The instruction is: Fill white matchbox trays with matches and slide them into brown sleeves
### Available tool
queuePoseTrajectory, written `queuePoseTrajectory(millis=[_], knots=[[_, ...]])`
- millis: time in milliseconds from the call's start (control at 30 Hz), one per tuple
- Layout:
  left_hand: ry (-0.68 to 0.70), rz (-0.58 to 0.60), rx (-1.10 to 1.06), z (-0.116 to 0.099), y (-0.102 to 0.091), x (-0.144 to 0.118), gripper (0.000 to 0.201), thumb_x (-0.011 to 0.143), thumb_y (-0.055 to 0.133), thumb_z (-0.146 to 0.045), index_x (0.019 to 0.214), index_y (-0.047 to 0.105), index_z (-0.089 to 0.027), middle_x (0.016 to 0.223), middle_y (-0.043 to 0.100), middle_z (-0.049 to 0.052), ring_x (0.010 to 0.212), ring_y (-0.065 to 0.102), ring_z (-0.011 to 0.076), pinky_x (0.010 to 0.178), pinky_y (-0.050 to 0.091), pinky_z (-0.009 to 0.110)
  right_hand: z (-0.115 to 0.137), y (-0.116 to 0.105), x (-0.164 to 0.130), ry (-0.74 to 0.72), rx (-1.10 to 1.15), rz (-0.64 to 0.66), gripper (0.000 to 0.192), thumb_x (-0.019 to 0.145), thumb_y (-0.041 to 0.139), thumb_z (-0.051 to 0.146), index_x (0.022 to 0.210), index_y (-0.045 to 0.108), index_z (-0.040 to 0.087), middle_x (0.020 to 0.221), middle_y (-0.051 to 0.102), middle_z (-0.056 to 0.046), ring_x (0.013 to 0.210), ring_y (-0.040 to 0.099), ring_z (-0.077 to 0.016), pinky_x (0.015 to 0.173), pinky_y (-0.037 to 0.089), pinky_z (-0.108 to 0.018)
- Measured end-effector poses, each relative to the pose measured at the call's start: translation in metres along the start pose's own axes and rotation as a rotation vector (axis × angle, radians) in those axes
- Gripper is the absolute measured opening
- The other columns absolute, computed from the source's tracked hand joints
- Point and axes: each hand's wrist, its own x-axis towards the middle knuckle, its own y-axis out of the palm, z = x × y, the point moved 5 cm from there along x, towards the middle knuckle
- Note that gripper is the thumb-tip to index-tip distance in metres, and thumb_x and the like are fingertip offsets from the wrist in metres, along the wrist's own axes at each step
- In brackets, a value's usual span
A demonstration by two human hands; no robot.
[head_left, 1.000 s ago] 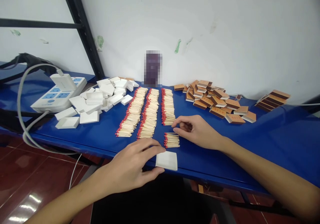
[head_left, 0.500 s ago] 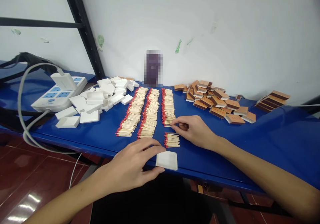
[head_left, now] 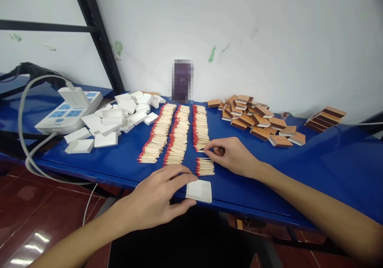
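Note:
My left hand (head_left: 163, 192) grips a white matchbox tray (head_left: 199, 191) at the table's front edge, fingertips at its far side and thumb at its near side. The tray lies open side up with nothing in it. With finger and thumb pinched, my right hand (head_left: 233, 156) is on the tail end of a match at the near end of the right-hand row of matches (head_left: 200, 126). Between that row and the tray lies a small separate group of matches (head_left: 205, 166), red heads to the left. Two more rows, a middle one (head_left: 178, 134) and a left one (head_left: 158, 134), run alongside.
White matchbox trays (head_left: 112, 118) are heaped at the left, beside a power strip (head_left: 67, 112) with a plugged-in charger and cable. Brown matchbox sleeves (head_left: 260, 120) lie piled at the right, with stacked matchboxes (head_left: 326, 118) farther right. A pixelated dark object (head_left: 182, 80) stands against the wall.
The view has shifted very slightly. Both hands, the tray and the matches show no clear movement.

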Motion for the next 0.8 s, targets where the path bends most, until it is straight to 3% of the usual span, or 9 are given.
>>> queuePoseTrajectory(millis=[133, 367, 800], knots=[[0.000, 0.002, 0.002, -0.0008, -0.0004, -0.0012, 0.034, 0.090, 0.064, -0.027, 0.122, 0.058, -0.020, 0.118, 0.061, 0.007, 0.109, 0.060, 0.0200, 0.094, 0.051, 0.032, 0.0032, -0.0005, -0.0022, 0.028, 0.093, 0.079, 0.018, 0.086, 0.060, 0.029, 0.078, 0.070, 0.017, 0.052, 0.042, 0.005, 0.048, 0.034, -0.0081, 0.048, 0.029, -0.023], [0.016, -0.009, -0.001, -0.0018, -0.0017, -0.0006, 0.032, 0.091, 0.063, -0.026, 0.121, 0.058, -0.019, 0.118, 0.062, 0.007, 0.110, 0.059, 0.0201, 0.095, 0.050, 0.032, -0.0015, -0.0040, -0.0019, 0.040, 0.089, -0.025, 0.021, 0.088, 0.058, 0.034, 0.084, 0.070, 0.016, 0.052, 0.039, 0.006, 0.048, 0.032, -0.0085, 0.049, 0.028, -0.024], [0.002, -0.004, -0.014, -0.0010, -0.0007, 0.0009, 0.034, 0.090, 0.063, -0.026, 0.122, 0.058, -0.019, 0.117, 0.061, 0.008, 0.109, 0.060, 0.0218, 0.093, 0.052, 0.035, -0.0057, -0.0020, 0.0004, 0.063, 0.087, 0.046, 0.024, 0.088, 0.058, 0.036, 0.091, 0.073, 0.018, 0.055, 0.041, 0.005, 0.050, 0.033, -0.0096, 0.049, 0.028, -0.024]])
